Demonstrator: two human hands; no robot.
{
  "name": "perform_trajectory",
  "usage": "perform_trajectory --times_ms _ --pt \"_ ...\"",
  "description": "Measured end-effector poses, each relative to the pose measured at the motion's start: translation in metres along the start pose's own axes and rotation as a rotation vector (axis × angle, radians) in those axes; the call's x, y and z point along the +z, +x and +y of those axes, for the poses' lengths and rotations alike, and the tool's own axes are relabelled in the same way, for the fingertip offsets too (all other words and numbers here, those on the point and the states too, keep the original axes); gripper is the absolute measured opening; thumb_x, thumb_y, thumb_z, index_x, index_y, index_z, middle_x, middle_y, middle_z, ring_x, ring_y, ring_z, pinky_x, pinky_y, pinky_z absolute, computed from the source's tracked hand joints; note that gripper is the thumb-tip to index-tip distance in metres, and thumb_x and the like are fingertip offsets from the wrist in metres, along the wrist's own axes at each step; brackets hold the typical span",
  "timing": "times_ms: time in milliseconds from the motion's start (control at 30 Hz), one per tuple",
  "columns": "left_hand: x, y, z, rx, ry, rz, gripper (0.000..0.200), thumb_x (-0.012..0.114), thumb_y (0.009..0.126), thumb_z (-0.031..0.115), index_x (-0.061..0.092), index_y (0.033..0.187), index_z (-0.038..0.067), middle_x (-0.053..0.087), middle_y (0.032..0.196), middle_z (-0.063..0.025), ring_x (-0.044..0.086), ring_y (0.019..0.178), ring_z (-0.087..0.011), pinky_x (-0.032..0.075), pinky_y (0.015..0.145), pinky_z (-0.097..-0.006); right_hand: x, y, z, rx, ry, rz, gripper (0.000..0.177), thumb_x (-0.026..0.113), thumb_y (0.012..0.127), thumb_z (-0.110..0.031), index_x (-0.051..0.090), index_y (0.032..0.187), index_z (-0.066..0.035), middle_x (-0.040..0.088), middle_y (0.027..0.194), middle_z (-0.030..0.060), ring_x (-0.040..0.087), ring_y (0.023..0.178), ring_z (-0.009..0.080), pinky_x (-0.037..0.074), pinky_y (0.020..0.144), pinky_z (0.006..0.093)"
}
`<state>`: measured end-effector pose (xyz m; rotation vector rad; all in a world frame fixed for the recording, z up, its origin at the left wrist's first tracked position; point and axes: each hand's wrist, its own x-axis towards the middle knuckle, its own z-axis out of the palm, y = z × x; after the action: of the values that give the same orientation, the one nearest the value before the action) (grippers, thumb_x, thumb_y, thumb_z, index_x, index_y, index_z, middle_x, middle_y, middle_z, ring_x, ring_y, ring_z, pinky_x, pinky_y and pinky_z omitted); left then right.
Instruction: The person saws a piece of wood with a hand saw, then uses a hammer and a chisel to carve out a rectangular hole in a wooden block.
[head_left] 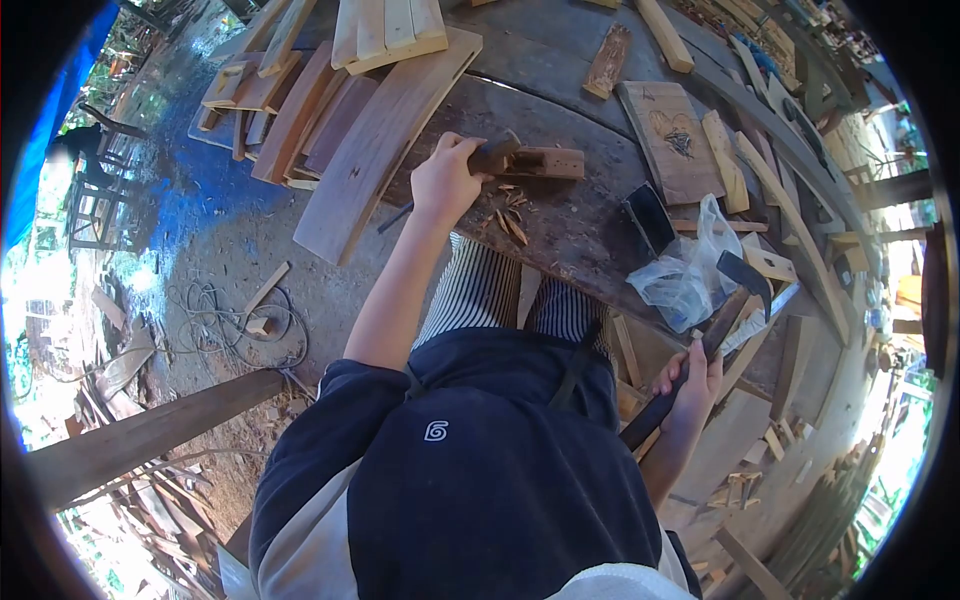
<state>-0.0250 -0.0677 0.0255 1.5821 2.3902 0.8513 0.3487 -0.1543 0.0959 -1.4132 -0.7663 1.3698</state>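
Observation:
My left hand [447,178] is closed around the dark rear end of a wooden hand plane [550,163] at the near part of the workbench [585,225]. Curled shavings [512,222] lie just below the plane. At the right, my right hand [692,385] is wrapped round the dark handle of a hammer [745,280], whose metal head points up and away from me. Beside the hammer head is a crumpled clear plastic bag [680,285]. A black block-shaped object [650,218] stands left of the bag.
Planks [385,150] are stacked at the bench's left end. A board with nails [672,140] and long wood strips lie at the right. A loose cord [240,325] is on the floor at left, above a thick beam [150,435].

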Motion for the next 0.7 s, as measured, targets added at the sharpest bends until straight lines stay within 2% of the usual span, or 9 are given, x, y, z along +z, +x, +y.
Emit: perform_trajectory --times_ms 167,300,367,400,467,500,567,600,700 --pt "-0.013 0.021 0.004 0.057 0.04 -0.296 0.05 0.079 0.07 0.024 0.065 0.117 0.015 0.063 0.118 -0.0042 0.06 0.111 -0.0273 0.047 0.092 -0.0383 0.006 0.001 -0.002 0.021 -0.024 0.002 0.014 0.049 0.1 -0.02 0.044 0.105 -0.009 0.044 0.061 0.0025 0.043 0.041 0.0104 0.04 0.038 0.0265" --pt "-0.02 0.031 0.001 0.136 0.0 -0.305 0.049 0.079 0.069 0.023 0.066 0.116 0.014 0.066 0.113 -0.0077 0.061 0.109 -0.0291 0.048 0.09 -0.0377 0.006 0.0 -0.003 0.018 -0.031 -0.011 0.013 0.05 0.1 -0.02 0.044 0.104 -0.009 0.044 0.061 0.0024 0.042 0.041 0.0105 0.04 0.039 0.0266" --pt "-0.027 0.033 0.008 0.129 -0.13 -0.192 0.035 0.077 0.075 0.024 0.068 0.107 0.011 0.07 0.091 -0.0081 0.067 0.093 -0.0246 0.051 0.081 -0.0361 0.004 0.001 -0.002 0.025 -0.021 -0.016 0.013 0.051 0.1 -0.019 0.044 0.104 -0.009 0.043 0.061 0.0023 0.042 0.041 0.0105 0.039 0.038 0.0267" --pt "-0.029 0.034 0.012 0.136 -0.129 -0.193 0.035 0.077 0.075 0.024 0.068 0.107 0.011 0.07 0.091 -0.0081 0.067 0.093 -0.0246 0.051 0.081 -0.0361 0.003 0.002 -0.001 0.023 -0.016 -0.012 0.013 0.051 0.1 -0.019 0.044 0.104 -0.009 0.043 0.061 0.0023 0.042 0.041 0.0105 0.039 0.038 0.0267" --pt "-0.04 0.036 0.027 0.12 -0.544 -0.084 0.028 0.075 0.082 0.026 0.066 0.097 0.004 0.066 0.072 -0.0066 0.066 0.073 -0.0176 0.05 0.067 -0.0298 0.001 0.005 0.001 0.007 -0.048 -0.009 0.011 0.049 0.1 -0.021 0.043 0.099 -0.012 0.043 0.061 0.0018 0.042 0.041 0.0104 0.038 0.036 0.0261" --pt "-0.045 0.037 0.035 0.121 -0.543 -0.084 0.028 0.075 0.082 0.026 0.066 0.097 0.004 0.066 0.072 -0.0066 0.066 0.073 -0.0176 0.05 0.067 -0.0298 0.001 0.005 0.002 0.007 -0.047 -0.009 0.011 0.049 0.1 -0.021 0.043 0.099 -0.012 0.043 0.061 0.0018 0.042 0.041 0.0104 0.038 0.036 0.0261" --pt "-0.052 0.04 0.052 -0.029 -0.851 -0.012 0.028 0.074 0.086 0.028 0.06 0.082 0.004 0.055 0.063 -0.0016 0.051 0.051 -0.0105 0.042 0.049 -0.0281 0.001 0.005 0.002 0.021 -0.053 0.003 0.012 0.049 0.1 -0.022 0.043 0.1 -0.012 0.043 0.061 0.0018 0.042 0.041 0.0103 0.038 0.036 0.026" --pt "-0.053 0.041 0.058 -0.031 -0.849 -0.012 0.028 0.074 0.086 0.028 0.06 0.082 0.004 0.055 0.063 -0.0016 0.051 0.051 -0.0105 0.042 0.049 -0.0281 0.001 0.005 0.003 0.023 -0.053 0.001 0.012 0.049 0.1 -0.022 0.043 0.1 -0.012 0.043 0.061 0.0018 0.042 0.041 0.0103 0.038 0.036 0.026" --pt "-0.05 0.046 0.076 0.067 -1.208 0.036 0.028 0.072 0.088 0.024 0.054 0.074 0.007 0.046 0.056 0.0012 0.041 0.042 -0.0093 0.032 0.042 -0.0271 -0.001 0.005 0.004 0.044 -0.022 -0.02 0.014 0.051 0.1 -0.021 0.043 0.102 -0.009 0.043 0.062 0.0023 0.042 0.042 0.0106 0.038 0.039 0.0261"
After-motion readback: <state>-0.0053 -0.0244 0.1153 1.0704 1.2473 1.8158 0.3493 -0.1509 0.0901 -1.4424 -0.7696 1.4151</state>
